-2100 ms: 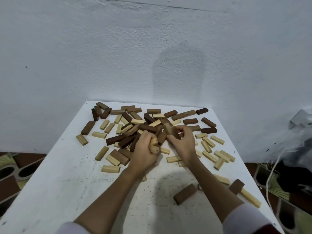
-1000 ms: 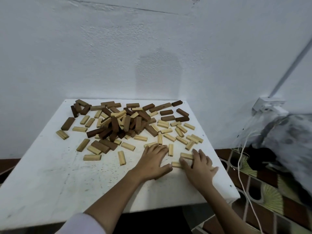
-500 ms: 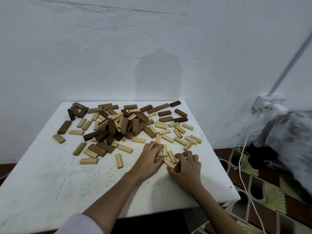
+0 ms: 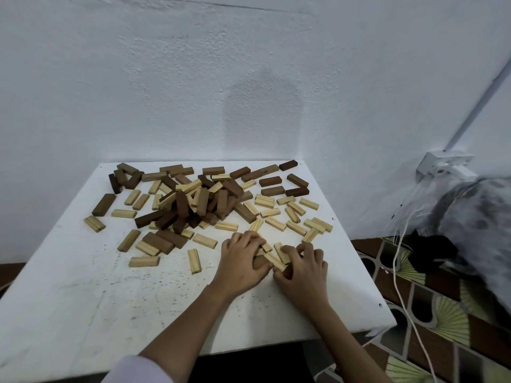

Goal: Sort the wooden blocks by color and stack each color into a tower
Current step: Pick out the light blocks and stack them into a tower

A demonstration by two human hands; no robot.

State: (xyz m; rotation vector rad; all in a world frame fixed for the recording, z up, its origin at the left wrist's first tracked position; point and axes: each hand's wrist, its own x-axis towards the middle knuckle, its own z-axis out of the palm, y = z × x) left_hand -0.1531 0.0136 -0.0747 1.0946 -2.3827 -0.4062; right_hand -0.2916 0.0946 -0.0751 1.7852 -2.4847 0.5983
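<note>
Several light and dark wooden blocks lie scattered on a white table [image 4: 83, 299], with a mixed heap [image 4: 193, 203] at the middle back. Near the right front, my left hand [image 4: 240, 261] and my right hand [image 4: 304, 269] are close together, fingers curled round a small cluster of blocks. A light block [image 4: 273, 261] lies slanted between them, and a dark block [image 4: 260, 262] shows under my left fingers. A group of light blocks [image 4: 293, 217] lies just behind the hands. Dark blocks [image 4: 276, 183] lie at the back right.
The table stands against a white wall [image 4: 249, 78]. Its right edge [image 4: 359, 258] drops to a patterned tiled floor [image 4: 442, 327], where white cables [image 4: 401, 272] and a grey cloth bundle [image 4: 475, 217] lie. A wall socket [image 4: 442, 164] is at the right.
Both hands left the central heap, moved to the table's right front, then curled inward and gathered blocks between them. The camera view shifted right.
</note>
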